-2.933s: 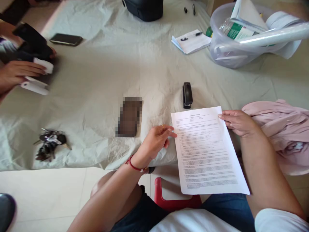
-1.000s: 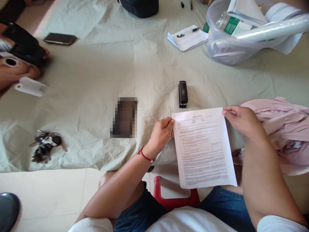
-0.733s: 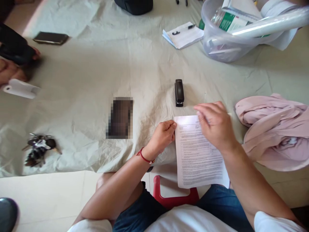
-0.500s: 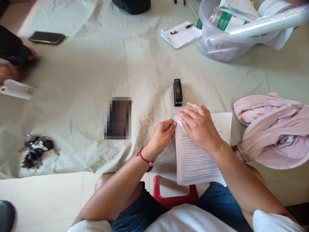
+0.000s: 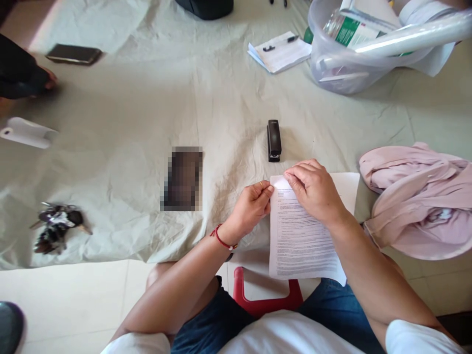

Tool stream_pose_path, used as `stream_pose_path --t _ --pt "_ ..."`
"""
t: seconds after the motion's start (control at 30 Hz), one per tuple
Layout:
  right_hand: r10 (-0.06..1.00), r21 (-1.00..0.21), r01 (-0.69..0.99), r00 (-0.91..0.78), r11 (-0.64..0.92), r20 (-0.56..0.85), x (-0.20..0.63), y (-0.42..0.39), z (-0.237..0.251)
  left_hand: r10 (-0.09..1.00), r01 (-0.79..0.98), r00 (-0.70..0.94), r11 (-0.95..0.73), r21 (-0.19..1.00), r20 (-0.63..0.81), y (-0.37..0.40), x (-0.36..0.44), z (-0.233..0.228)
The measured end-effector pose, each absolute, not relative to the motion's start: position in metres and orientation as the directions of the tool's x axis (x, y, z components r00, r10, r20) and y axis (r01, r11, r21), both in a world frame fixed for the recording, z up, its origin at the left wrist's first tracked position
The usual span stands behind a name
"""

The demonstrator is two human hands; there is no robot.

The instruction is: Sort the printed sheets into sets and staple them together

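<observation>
Both hands pinching the top left corner of a printed sheet

The left hand [image 5: 250, 209] is closing its grip on the top left corner of the printed sheet [image 5: 302, 241], thumb and forefinger pinching the paper's edge, a red thread showing at the wrist. The right hand [image 5: 315, 189] is lying across the top of the same sheet, its fingertips [image 5: 291, 176] curling down onto that corner just beside the left thumb, so both grips are meeting on the one corner. The sheet is resting partly on the near edge of the worktop [image 5: 147, 123], which is covered with a creased pale cloth, and its lower half is hanging out past the edge over the person's lap and a red stool [image 5: 265, 305].

Just beyond the hands, a black stapler [image 5: 274, 140] is lying on the cloth, apart from the paper. To the right a heap of pink fabric [image 5: 416, 196] is sitting near the sheet's right edge. Farther back a small notepad with a pen [image 5: 280, 50] is lying beside a clear plastic tub [image 5: 350, 64] full of papers and rolls. To the left a bunch of keys [image 5: 57, 227] is lying near the worktop's front edge, and a dark phone [image 5: 73, 54] is lying at the far left, close to another person's dark sleeve [image 5: 18, 73]
</observation>
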State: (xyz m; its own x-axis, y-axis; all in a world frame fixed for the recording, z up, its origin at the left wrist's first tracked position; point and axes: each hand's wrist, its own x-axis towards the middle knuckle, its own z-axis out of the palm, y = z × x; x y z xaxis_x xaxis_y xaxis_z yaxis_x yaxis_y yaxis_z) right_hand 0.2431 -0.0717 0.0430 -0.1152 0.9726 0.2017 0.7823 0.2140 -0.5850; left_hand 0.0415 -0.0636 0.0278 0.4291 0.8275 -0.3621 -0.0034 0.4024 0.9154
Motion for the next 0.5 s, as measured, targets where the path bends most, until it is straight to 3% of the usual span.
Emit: stream_pose_path --t 0.23,0.5 --pt "0.994 -0.749 0.659 -0.110 0.074 0.001 0.247 -0.063 0.038 0.811 -0.073 0.374 0.510 0.857 -0.450 -0.061 0.043 0.023" --pt "0.978 -0.720 0.690 -0.189 0.070 -0.086 0.265 -0.057 0.041 0.742 -0.054 0.347 0.626 0.778 -0.573 -0.058 0.027 0.032"
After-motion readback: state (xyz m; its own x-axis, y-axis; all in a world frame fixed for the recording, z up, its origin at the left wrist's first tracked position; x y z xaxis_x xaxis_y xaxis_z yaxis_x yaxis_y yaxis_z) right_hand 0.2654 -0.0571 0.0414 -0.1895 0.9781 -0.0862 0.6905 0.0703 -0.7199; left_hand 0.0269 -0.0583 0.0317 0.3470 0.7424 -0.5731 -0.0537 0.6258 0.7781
